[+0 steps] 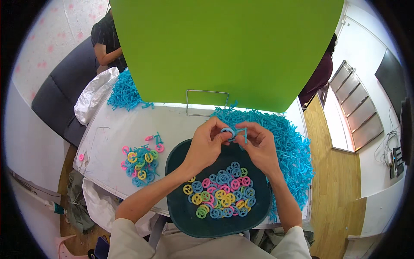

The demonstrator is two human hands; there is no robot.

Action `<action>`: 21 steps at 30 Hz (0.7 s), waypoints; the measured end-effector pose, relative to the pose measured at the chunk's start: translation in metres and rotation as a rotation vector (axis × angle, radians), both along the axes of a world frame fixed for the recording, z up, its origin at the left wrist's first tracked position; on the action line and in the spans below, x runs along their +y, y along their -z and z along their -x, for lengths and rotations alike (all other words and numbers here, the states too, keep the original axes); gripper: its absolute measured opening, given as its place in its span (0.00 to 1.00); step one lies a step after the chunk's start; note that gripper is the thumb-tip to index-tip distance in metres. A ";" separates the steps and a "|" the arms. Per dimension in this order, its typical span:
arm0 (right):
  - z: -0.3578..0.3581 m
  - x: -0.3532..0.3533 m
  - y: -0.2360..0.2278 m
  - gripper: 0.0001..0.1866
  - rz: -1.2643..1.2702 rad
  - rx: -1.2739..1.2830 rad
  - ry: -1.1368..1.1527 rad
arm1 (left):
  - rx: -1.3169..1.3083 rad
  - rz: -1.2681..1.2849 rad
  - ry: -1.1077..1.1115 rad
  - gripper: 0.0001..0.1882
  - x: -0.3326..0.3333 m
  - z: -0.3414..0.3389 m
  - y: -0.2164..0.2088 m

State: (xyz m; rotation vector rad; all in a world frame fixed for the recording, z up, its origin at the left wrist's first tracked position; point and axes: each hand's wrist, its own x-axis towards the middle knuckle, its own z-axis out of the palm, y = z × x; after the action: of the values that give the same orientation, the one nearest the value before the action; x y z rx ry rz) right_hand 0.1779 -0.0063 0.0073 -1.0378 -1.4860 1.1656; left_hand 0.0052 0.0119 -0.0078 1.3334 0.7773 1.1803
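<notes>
Above a dark green basin (173, 172), both of my hands are raised close together. My left hand (202, 146) pinches a small blue spoked toy wheel (227, 132) between thumb and fingers. A thin blue plastic toy frame (246, 135) is held in the fingers of my right hand (262, 149), up against the wheel; whether the two are joined I cannot tell. Loose wheels (224, 196) in pink, yellow, green and blue lie in the basin. To its left, a small heap of frames with wheels on them (140, 164) rests on the white table (168, 121).
A large pile of blue plastic frames (286, 149) covers the table's right side, and another pile (123, 90) sits at the far left beside a silvery bag (95, 93). A tall green panel (224, 47) stands across the back, with a wire stand (208, 90) before it. People are partly visible behind.
</notes>
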 end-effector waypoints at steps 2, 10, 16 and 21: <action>-0.002 0.002 0.005 0.14 0.027 0.057 -0.016 | 0.056 -0.090 -0.067 0.02 -0.004 -0.003 -0.004; -0.002 0.005 0.012 0.16 0.083 0.091 -0.045 | 0.087 -0.084 -0.087 0.02 -0.002 -0.002 0.000; -0.005 0.004 0.010 0.15 0.053 0.048 0.019 | 0.010 0.062 -0.018 0.04 -0.004 -0.003 -0.012; 0.002 0.000 0.004 0.11 -0.269 -0.213 0.168 | 0.003 -0.011 -0.048 0.10 -0.004 -0.001 -0.009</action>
State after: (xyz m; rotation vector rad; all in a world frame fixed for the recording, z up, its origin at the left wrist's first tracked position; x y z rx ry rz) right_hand 0.1759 -0.0064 0.0030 -1.0996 -1.6334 0.7311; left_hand 0.0064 0.0084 0.0013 1.3327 0.8095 1.2221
